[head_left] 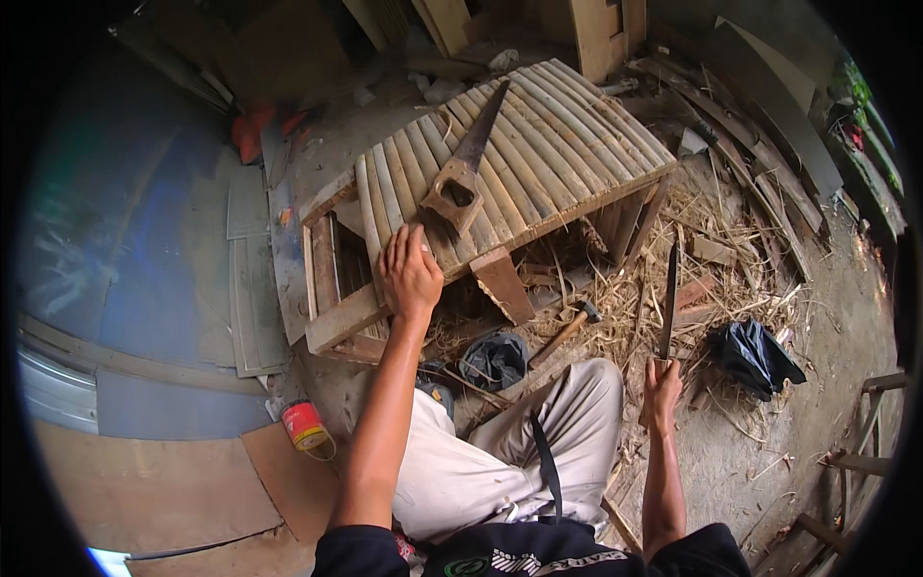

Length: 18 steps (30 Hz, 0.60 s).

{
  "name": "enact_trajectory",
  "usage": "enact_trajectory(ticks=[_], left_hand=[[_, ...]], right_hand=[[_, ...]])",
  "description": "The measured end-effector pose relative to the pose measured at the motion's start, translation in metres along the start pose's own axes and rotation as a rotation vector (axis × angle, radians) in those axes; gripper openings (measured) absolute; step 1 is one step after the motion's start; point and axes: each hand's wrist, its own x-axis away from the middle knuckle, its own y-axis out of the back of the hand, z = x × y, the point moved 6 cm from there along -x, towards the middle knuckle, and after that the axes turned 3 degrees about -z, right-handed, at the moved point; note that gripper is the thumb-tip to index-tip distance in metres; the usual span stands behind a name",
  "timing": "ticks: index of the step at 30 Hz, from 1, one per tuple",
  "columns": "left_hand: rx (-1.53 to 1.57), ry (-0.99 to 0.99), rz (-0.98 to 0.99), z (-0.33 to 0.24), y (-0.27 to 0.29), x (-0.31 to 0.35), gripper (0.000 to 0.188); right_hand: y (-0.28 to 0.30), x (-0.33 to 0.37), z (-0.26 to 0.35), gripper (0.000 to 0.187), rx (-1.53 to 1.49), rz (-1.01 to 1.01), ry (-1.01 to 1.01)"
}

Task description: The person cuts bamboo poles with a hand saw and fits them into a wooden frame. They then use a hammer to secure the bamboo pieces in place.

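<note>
At the near right, you grasp a long, dark-bladed knife (670,298) in your right hand (661,387), fingers closed around the handle, its long axis pointing away, toward the right corner of a low, pale-slatted wooden table (527,162). Shaving-strewn floor (623,317) separates blade and near edge. Your left hand (411,274), nearer the table, rests with fingers unclenched on that edge; just beyond, a brown-handled steel handsaw (471,152) lies aslant across the slats.

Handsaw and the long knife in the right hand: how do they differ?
The handsaw lies on the slatted top, while the long knife is held in the right hand. The handsaw's blade broadens toward its handle; the long knife's looks slimmer and more even. Both have dark blades.
</note>
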Motion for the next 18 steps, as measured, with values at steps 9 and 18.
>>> enact_trajectory(ticks=[9, 18], left_hand=[[0.019, -0.002, -0.054, 0.003, 0.000, -0.001, 0.037], [0.033, 0.001, -0.060, 0.000, 0.004, -0.004, 0.036]], right_hand=[[-0.047, 0.061, 0.246, 0.049, -0.553, 0.153, 0.183], [-0.106, 0.068, 0.316, 0.049, -0.358, -0.101, 0.489]])
